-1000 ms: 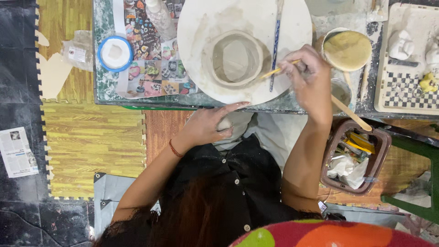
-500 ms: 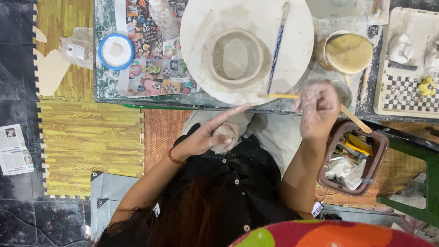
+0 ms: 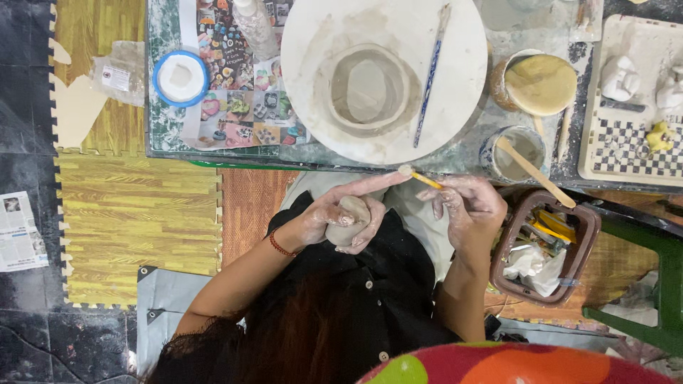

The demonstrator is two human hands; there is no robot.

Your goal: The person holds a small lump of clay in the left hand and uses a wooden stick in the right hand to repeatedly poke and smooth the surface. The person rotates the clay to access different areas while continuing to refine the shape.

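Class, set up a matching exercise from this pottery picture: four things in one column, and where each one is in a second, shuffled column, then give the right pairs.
Things:
1. clay lump
2. blue stick
3. clay bowl
4. wooden stick

Places:
A. in the middle of the white round board
B. in the left hand
C. standing in a cup
D. lying on the board, right of the bowl

Pairs: 1-B, 2-D, 3-A, 4-C

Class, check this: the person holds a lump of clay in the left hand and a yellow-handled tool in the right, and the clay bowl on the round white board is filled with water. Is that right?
Not quite. The head view shows the clay bowl on the round white board empty, its bare floor visible. The rest holds: the left hand grips a lump of clay, and the right hand holds a yellow-handled tool.
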